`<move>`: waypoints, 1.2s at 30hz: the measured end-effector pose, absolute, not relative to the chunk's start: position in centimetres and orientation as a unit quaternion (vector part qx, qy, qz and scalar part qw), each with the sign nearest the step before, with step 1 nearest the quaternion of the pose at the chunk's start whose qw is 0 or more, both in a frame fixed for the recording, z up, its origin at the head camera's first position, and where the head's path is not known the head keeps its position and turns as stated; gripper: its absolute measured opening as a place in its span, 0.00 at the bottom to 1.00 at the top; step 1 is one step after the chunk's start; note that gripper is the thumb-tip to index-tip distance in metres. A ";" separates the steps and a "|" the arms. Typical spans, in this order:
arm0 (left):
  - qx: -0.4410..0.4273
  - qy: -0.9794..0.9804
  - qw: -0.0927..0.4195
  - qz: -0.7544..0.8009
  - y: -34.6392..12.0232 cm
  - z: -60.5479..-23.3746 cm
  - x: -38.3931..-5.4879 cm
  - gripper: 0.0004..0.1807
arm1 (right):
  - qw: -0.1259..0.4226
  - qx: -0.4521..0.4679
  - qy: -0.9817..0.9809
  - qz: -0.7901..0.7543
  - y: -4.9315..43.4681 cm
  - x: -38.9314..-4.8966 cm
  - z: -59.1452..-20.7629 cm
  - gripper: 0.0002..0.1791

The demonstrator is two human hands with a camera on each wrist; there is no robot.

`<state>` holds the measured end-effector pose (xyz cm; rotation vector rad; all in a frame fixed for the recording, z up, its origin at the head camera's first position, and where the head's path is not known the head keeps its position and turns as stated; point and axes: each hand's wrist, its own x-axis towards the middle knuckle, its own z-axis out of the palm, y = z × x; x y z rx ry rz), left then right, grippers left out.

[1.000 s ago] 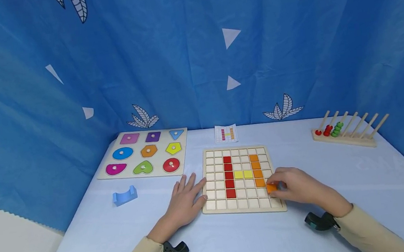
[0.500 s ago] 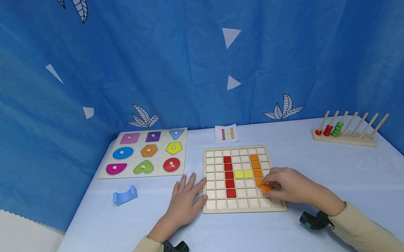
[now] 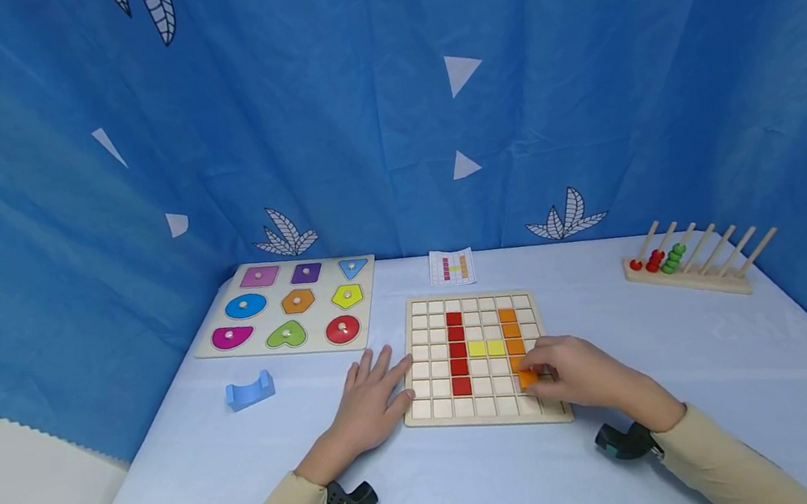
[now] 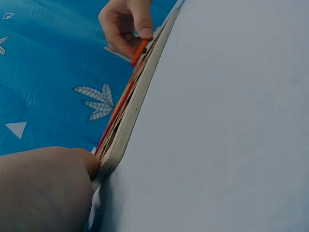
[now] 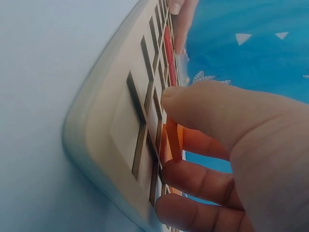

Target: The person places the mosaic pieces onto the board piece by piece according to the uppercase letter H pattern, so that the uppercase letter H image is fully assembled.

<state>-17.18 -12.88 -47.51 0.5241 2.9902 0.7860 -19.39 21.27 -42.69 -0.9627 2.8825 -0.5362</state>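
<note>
My right hand (image 3: 580, 369) pinches an orange square tile (image 3: 527, 378) between thumb and fingers, at the lower end of a column of orange tiles (image 3: 511, 331). In the right wrist view the held tile (image 5: 174, 139) stands tilted against the grid. The wooden grid board (image 3: 488, 422) also carries a column of red tiles (image 3: 457, 355) and two yellow tiles (image 3: 486, 349) side by side between the columns. At the board's left edge my left hand (image 3: 369, 399) lies with fingers spread, thumb and index finger touching the rim.
Behind the board lies a small pattern card (image 3: 452, 268). A knobbed shape puzzle (image 3: 289, 308) is at the back left, with a blue curved block (image 3: 249, 391) in front of it. At the back right stands a peg rack (image 3: 689, 271) with red and green beads.
My right hand has shifted left with the orange tile, from the right-hand columns to just below the orange column. My left hand has stayed still.
</note>
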 end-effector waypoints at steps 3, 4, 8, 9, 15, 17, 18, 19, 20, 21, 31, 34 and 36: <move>0.166 0.953 0.003 0.253 -12.9 -47.4 -17.2 0.29 | 0.032 -0.320 0.929 -0.183 21.3 -19.5 -42.8 0.14; 0.166 0.953 0.003 0.253 -12.9 -47.4 -17.2 0.29 | 0.032 -0.320 0.929 -0.184 21.3 -19.5 -42.9 0.14; 0.165 0.954 0.005 0.250 -12.8 -47.3 -17.3 0.29 | 0.029 -0.321 0.928 -0.185 21.2 -19.5 -43.0 0.13; 0.165 0.954 0.004 0.250 -12.8 -47.2 -17.3 0.29 | 0.029 -0.321 0.928 -0.185 21.2 -19.5 -43.0 0.13; 0.166 0.954 0.004 0.250 -12.9 -47.1 -17.3 0.29 | 0.025 -0.320 0.930 -0.181 21.1 -19.5 -42.9 0.13; 0.166 0.954 0.005 0.250 -12.8 -47.1 -17.3 0.29 | 0.025 -0.321 0.929 -0.181 21.1 -19.5 -43.0 0.13; 0.166 0.954 0.005 0.251 -12.8 -47.1 -17.3 0.29 | 0.026 -0.321 0.929 -0.181 21.1 -19.5 -43.0 0.13; 0.166 0.954 0.005 0.251 -12.8 -47.1 -17.3 0.29 | 0.026 -0.322 0.929 -0.181 21.1 -19.5 -43.0 0.13; 0.166 0.954 0.005 0.251 -12.8 -47.1 -17.2 0.29 | 0.026 -0.323 0.929 -0.181 21.1 -19.5 -43.0 0.13; 0.166 0.954 0.005 0.251 -12.8 -47.1 -17.2 0.29 | 0.026 -0.323 0.928 -0.181 21.1 -19.5 -43.0 0.13; 0.166 0.954 0.005 0.250 -12.8 -47.3 -17.3 0.29 | 0.020 -0.326 0.927 -0.185 21.0 -19.3 -43.1 0.14; 0.166 0.954 0.005 0.250 -12.9 -47.4 -17.3 0.29 | 0.019 -0.325 0.927 -0.185 21.0 -19.3 -43.1 0.14; 0.166 0.954 0.005 0.250 -12.9 -47.4 -17.3 0.29 | 0.020 -0.324 0.928 -0.184 21.0 -19.3 -43.2 0.14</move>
